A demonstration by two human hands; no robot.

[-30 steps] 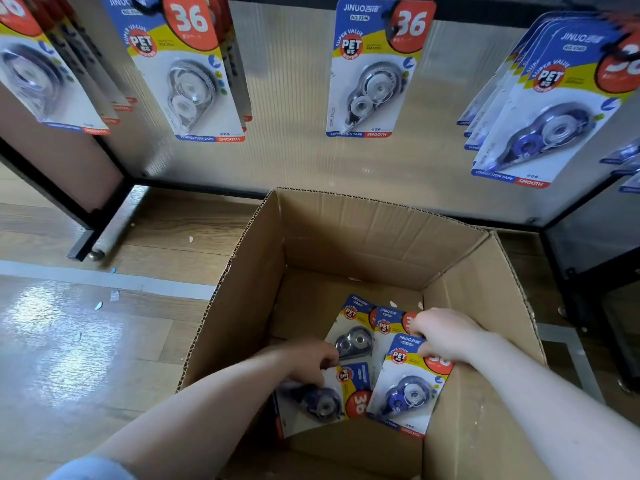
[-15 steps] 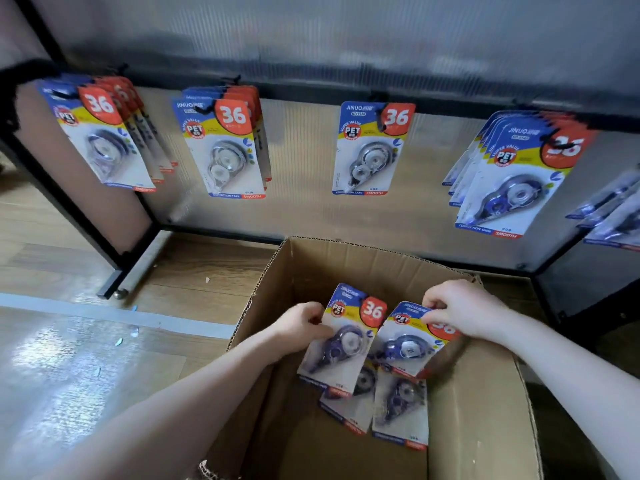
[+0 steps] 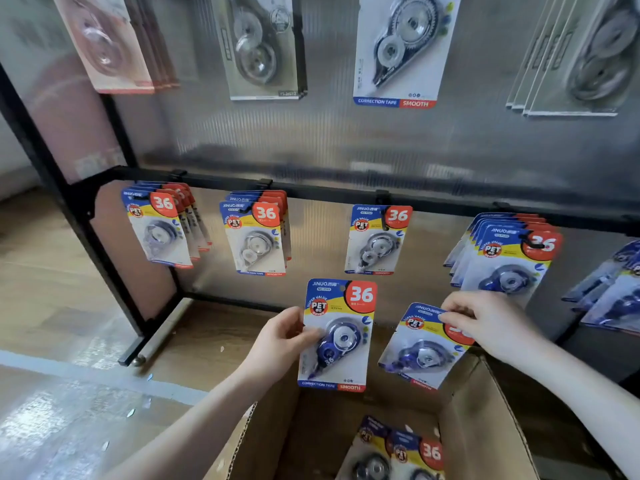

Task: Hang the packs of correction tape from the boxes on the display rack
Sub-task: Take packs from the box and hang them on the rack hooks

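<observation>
We hold two packs of correction tape above the cardboard box [image 3: 491,420], in front of the display rack [image 3: 311,192]. Our left hand [image 3: 277,341] pinches the left edge of an upright pack [image 3: 337,336], thumb on its face. Our right hand [image 3: 491,323] pinches the top of a tilted pack [image 3: 424,348], fingers [image 3: 453,315] curled over its header. Below both hands, more packs [image 3: 398,452] lie flat inside the box.

The packs [image 3: 337,336] are showing blue, yellow and white cards with red "36" circles, against a black-framed rack [image 3: 311,192] and brown box [image 3: 485,427].
</observation>
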